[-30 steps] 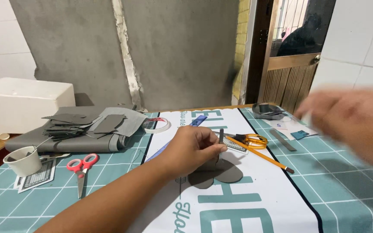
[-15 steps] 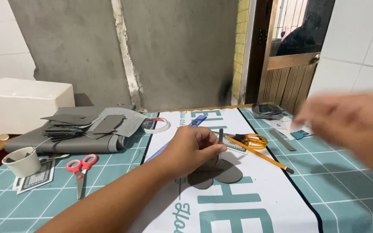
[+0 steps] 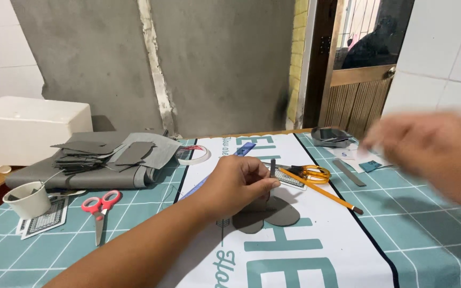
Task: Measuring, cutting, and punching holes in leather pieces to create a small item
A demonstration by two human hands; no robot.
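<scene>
Grey foam petals (image 3: 273, 213) lie partly assembled under the left hand (image 3: 238, 184) — fingers pinching a grey strip (image 3: 272, 168) — right hand (image 3: 433, 154) blurred, grip unclear.

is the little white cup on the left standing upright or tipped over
Upright. The white cup sits on its base on the teal cutting mat, open mouth up, with a thin stick leaning out of it.

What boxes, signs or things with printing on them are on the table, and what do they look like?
Banner: lies flat under the left hand, white with teal lettering and a black edge.
Foam box: far left by the wall, white, blocky, plain.
Patterned cards: front left beside the white cup, dark print with white borders.
Paper slips: right of the banner, white with a teal patch.
</scene>
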